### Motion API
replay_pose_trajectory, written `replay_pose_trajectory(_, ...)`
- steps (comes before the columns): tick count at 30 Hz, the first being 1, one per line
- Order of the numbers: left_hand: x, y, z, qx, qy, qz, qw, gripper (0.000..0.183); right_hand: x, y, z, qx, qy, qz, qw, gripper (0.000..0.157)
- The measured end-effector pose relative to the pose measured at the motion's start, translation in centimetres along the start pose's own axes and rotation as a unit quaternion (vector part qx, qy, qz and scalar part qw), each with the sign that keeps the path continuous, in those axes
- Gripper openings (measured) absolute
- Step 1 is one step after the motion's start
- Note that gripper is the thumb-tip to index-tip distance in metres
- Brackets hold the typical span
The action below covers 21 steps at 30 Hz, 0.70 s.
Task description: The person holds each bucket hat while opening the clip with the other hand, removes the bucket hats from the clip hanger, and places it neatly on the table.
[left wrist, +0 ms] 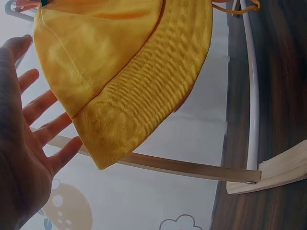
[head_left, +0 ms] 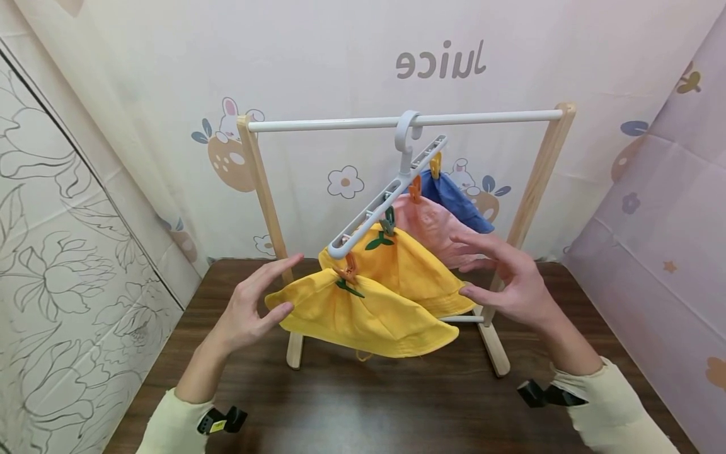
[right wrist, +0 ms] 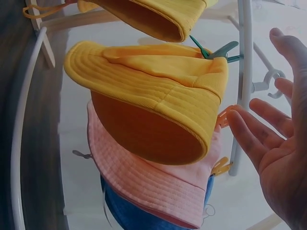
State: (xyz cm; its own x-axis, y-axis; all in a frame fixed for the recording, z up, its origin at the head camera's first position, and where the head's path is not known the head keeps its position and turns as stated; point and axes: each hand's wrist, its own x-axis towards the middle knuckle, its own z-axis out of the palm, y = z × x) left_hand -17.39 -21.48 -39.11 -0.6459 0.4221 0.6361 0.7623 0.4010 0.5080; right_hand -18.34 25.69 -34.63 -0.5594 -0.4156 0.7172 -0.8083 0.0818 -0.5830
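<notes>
A grey clip hanger (head_left: 368, 208) hooks over the white rail. From it hang a front yellow hat (head_left: 363, 315), a second yellow hat (head_left: 416, 271), a pink hat (head_left: 433, 224) and a blue hat (head_left: 459, 198). Clothespins hold them: an orange one (head_left: 348, 268) in front, then a green one (head_left: 388, 221), another orange one (head_left: 415, 189) and a yellow one (head_left: 435, 165). My left hand (head_left: 249, 309), fingers spread, is beside the front hat's left side. My right hand (head_left: 510, 277) is spread at the right of the hats, holding nothing. Whether either touches cloth, I cannot tell.
The rack has a white rail (head_left: 340, 123) and wooden legs (head_left: 535, 183) standing on a dark wooden table (head_left: 363, 410). A lower white bar (head_left: 462, 319) joins the legs. Behind is a printed curtain (head_left: 317, 63), with a flower-patterned panel (head_left: 62, 252) on the left.
</notes>
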Motion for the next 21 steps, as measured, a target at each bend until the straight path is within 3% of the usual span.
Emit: replay_pose_trajectory(21,0.42,0.22,0.76,-0.025,-0.006,0.01,0.9996,0.076,0.29,0.21,0.98,0.03,-0.016,-0.016,0.999,0.085)
